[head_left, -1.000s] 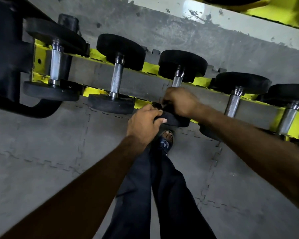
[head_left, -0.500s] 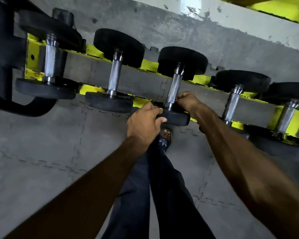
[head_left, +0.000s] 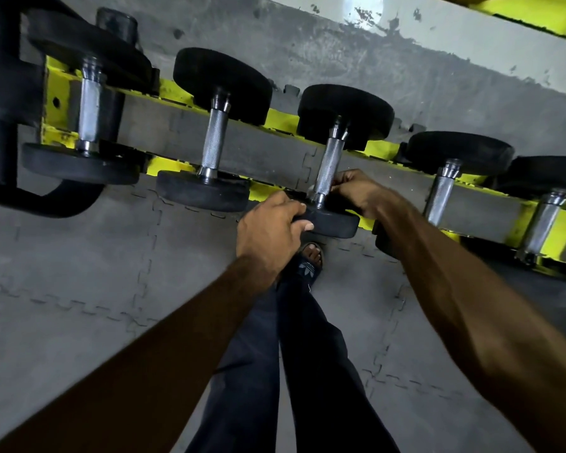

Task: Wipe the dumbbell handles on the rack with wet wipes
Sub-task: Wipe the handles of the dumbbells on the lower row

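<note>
Several black dumbbells with knurled steel handles lie across a yellow rack (head_left: pixel 276 120). My left hand (head_left: pixel 268 228) grips the near black head (head_left: pixel 335 222) of the middle dumbbell. My right hand (head_left: pixel 356 188) is curled at the lower end of that dumbbell's handle (head_left: pixel 329 165), fingers against the steel. A small white bit of wet wipe (head_left: pixel 311 190) shows by the handle's base, mostly hidden. The handle's upper part is bare.
Neighbouring dumbbell handles stand to the left (head_left: pixel 213 142) and right (head_left: pixel 440 194) of the middle one. A black machine frame (head_left: pixel 4 103) fills the far left. Grey interlocking floor mats (head_left: pixel 79 273) lie below. My legs and a sandalled foot (head_left: pixel 309 261) stand under the rack.
My right hand has slid down the middle handle from its middle to its lower end, uncovering most of the steel. My left hand has kept its grip on the near head.
</note>
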`<state>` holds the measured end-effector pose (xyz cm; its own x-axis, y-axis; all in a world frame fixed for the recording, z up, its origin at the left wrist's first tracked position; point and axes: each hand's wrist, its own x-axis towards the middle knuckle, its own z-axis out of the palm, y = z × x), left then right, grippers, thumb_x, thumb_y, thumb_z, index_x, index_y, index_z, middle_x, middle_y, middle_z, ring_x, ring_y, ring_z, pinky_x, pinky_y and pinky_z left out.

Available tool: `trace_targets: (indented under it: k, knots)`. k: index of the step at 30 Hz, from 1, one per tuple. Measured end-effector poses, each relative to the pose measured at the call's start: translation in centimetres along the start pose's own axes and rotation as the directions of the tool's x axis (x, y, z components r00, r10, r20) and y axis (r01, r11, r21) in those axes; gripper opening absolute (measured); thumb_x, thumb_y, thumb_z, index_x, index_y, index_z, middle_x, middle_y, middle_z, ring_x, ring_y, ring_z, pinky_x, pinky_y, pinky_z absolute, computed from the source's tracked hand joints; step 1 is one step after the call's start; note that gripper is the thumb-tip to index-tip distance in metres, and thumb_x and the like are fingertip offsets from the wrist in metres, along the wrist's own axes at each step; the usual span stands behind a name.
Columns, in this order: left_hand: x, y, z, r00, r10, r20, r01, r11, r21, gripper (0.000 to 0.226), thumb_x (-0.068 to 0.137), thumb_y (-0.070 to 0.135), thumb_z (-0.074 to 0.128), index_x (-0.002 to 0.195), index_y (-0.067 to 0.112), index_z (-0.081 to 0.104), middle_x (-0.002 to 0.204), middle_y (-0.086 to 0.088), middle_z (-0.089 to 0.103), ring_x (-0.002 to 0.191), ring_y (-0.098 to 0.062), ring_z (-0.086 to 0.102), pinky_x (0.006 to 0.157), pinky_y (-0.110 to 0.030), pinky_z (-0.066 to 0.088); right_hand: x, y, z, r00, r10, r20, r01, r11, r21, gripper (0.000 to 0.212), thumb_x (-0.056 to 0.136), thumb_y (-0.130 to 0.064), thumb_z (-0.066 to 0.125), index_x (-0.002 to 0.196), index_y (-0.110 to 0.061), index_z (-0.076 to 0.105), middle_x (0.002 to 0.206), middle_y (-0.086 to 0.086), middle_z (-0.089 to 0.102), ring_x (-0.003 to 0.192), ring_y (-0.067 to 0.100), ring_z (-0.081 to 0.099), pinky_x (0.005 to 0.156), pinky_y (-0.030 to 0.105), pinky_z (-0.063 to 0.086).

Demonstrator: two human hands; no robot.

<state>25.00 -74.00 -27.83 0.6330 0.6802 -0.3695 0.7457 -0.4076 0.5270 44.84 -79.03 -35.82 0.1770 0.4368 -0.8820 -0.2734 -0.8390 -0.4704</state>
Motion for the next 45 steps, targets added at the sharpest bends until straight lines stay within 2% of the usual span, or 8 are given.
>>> trace_targets:
  k: [7,12,17,23,27,32,39,45]
  knots:
    - [0.1,0.0,0.1,1.0,-0.001,-0.008,0.001,1.0,0.004,0.027,0.088,0.039,0.073,0.109,0.023,0.073,0.103,0.005,0.062,0.093,-0.019,0.061,0.074,-0.033,0.051,-2.4,0.9,-1.3,0.969,-0.199,-0.146,0.159,0.957,-0.243,0.016,0.075,0.005,0.08,0.082,-0.006,0.069,0.071,0.004,0.065,0.059,0.006,0.057,0.059,0.019,0.051]
    - [0.3,-0.1,0.0,1.0,-0.001,0.023,0.0,1.0,0.01,0.025,0.088,0.04,0.072,0.107,0.024,0.071,0.104,0.005,0.061,0.095,-0.02,0.06,0.076,-0.039,0.054,-2.9,0.9,-1.4,0.855,-0.516,-0.045,0.42,0.741,-0.524,0.014,0.074,-0.002,0.082,0.076,-0.005,0.069,0.076,0.008,0.068,0.064,0.007,0.059,0.061,0.026,0.051]
    - [0.3,-0.2,0.1,1.0,0.016,0.013,-0.017,1.0,0.007,0.026,0.088,0.039,0.072,0.108,0.022,0.071,0.105,0.003,0.061,0.097,-0.02,0.059,0.077,-0.04,0.054,-1.9,1.8,-1.4,0.68,-0.689,-0.249,0.516,0.692,-0.505,0.01,0.08,-0.006,0.078,0.086,-0.011,0.074,0.088,-0.001,0.068,0.07,0.01,0.066,0.064,0.022,0.056]
    - [0.4,-0.2,0.1,1.0,0.013,0.02,-0.013,1.0,-0.007,0.023,0.087,0.037,0.073,0.105,0.022,0.07,0.103,0.003,0.06,0.096,-0.02,0.059,0.078,-0.041,0.054,-2.8,0.0,-1.2,0.656,-0.734,0.173,0.611,0.382,-0.693,0.013,0.079,-0.014,0.08,0.092,-0.012,0.077,0.089,0.002,0.068,0.078,0.013,0.063,0.069,0.029,0.055]
    - [0.4,-0.1,-0.1,0.999,0.016,0.029,-0.016,1.0,0.002,0.022,0.087,0.036,0.074,0.104,0.022,0.069,0.103,0.004,0.059,0.096,-0.018,0.057,0.077,-0.037,0.052,-1.9,-1.5,-0.7,0.581,-0.809,-0.094,0.483,0.435,-0.76,0.021,0.081,-0.012,0.073,0.101,-0.011,0.076,0.103,0.007,0.067,0.089,0.02,0.064,0.077,0.032,0.054]
    - [0.8,-0.1,-0.3,0.999,0.028,0.047,-0.03,0.999,0.031,0.024,0.086,0.039,0.074,0.103,0.023,0.066,0.102,0.004,0.057,0.097,-0.018,0.055,0.075,-0.035,0.049,-2.6,-2.3,-0.1,0.716,-0.579,0.391,0.572,0.164,-0.804,0.022,0.076,-0.001,0.074,0.097,-0.004,0.076,0.1,0.01,0.063,0.096,0.029,0.061,0.083,0.024,0.039]
    - [0.4,-0.2,0.0,0.998,0.048,0.034,-0.049,0.998,0.03,0.023,0.088,0.036,0.072,0.105,0.022,0.065,0.103,0.003,0.055,0.1,-0.019,0.054,0.074,-0.036,0.049,-1.4,-3.7,0.4,0.647,-0.725,0.234,0.467,0.134,-0.874,0.009,0.08,-0.008,0.063,0.081,-0.005,0.072,0.086,0.01,0.059,0.078,0.032,0.059,0.061,0.036,0.049]
    - [0.4,-0.3,0.1,0.997,0.078,0.017,-0.079,0.996,0.048,0.024,0.087,0.035,0.074,0.104,0.02,0.066,0.102,0.001,0.057,0.099,-0.022,0.056,0.071,-0.035,0.046,-2.3,-6.8,3.0,0.848,-0.401,0.346,0.3,-0.174,-0.938,0.006,0.089,-0.018,0.061,0.086,-0.013,0.06,0.095,0.008,0.067,0.085,0.031,0.065,0.061,0.031,0.04]
